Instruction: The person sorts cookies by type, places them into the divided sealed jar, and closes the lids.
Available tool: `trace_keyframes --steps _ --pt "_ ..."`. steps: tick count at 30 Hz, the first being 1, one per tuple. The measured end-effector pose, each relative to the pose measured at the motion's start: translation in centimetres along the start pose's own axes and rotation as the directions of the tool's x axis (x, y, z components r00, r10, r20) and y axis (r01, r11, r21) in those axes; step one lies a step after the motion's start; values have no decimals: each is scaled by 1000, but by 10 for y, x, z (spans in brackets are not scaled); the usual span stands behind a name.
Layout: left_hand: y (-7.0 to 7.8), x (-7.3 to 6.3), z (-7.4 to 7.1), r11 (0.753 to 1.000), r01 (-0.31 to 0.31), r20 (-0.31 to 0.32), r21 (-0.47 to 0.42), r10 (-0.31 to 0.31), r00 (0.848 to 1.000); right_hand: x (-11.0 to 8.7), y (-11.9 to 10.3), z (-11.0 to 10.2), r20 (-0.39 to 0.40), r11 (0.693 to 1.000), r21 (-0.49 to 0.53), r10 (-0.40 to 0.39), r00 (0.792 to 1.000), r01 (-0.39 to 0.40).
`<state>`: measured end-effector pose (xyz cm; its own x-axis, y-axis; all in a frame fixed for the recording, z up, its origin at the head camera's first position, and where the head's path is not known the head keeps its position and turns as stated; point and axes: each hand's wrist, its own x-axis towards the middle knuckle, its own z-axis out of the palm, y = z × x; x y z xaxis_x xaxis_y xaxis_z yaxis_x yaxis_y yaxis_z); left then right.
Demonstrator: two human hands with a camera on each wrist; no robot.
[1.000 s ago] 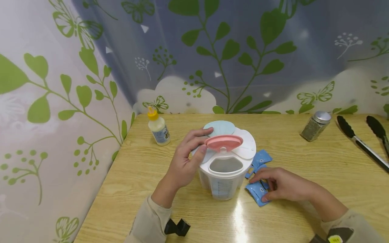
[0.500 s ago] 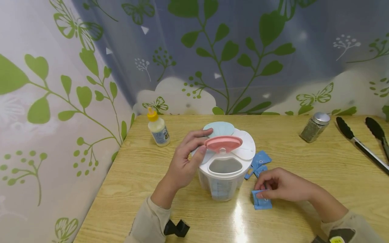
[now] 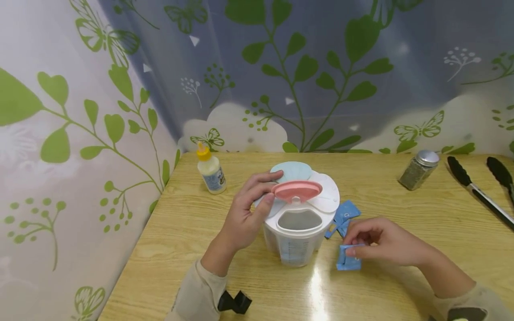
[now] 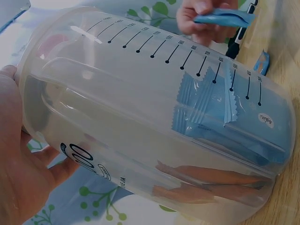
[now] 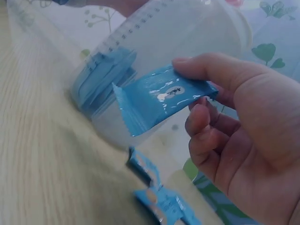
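Right hand (image 3: 389, 241) in a narrow pinch, blue packet (image 5: 150, 102) between thumb and curled fingers.

No word reads clearly: tiny scale numbers (image 4: 194, 47) and black lettering (image 4: 83, 158) on the tub (image 4: 117, 86), an oval logo (image 5: 171, 92) on the packet (image 5: 145, 105), print (image 3: 215, 180) on the bottle (image 3: 209, 166).

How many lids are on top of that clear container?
4 visible: raised pink lid in the middle, light-blue lid behind it, white lid at right, greyish lid at left, partly under the left hand. More may be hidden there.
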<state>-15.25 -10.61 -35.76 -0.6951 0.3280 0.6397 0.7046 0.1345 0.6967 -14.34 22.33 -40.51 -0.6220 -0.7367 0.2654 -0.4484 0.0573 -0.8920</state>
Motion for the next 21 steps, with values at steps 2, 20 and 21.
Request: trace_keyframes --steps 2,20,21 --pt "0 0 0 1000 2 1 1 -2 1000 1 -5 -1 5 999 24 -27 1000 27" --pt "-1 0 0 1000 1 6 -8 -1 1000 38 -51 -4 -12 900 220 -382 924 375" --pt "-1 0 0 1000 0 7 -8 0 1000 40 -54 -4 -21 895 221 -394 919 388"
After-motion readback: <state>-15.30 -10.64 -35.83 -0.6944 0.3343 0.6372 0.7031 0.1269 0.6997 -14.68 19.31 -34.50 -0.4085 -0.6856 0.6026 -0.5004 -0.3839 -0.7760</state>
